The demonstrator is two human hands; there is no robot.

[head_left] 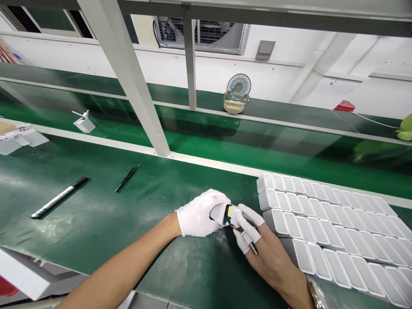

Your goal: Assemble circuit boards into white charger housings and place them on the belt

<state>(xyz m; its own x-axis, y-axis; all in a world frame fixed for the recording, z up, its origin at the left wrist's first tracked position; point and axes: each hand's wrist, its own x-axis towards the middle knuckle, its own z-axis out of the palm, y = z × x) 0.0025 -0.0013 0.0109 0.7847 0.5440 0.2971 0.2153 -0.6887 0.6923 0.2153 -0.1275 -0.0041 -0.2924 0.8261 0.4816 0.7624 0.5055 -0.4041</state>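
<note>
My left hand (203,214), in a white glove, is closed around a small white plastic housing (219,213). At the housing's open end a circuit board (227,216) shows, with a yellow part and small dark components. White finger cots cover the fingers of my right hand (254,229), which are bent close against that open end. Between them runs a slim dark tool (254,247); its end sticks out below the fingers, and its kind is mostly hidden. The fingers also cover part of the board.
Rows of white plastic housings (325,231) stand on the right of the green bench (180,266). To the left lie black tweezers (128,177) and a black-and-white marker (59,198). A slanted metal post (128,81) rises behind. A small fan (237,92) stands on the back ledge.
</note>
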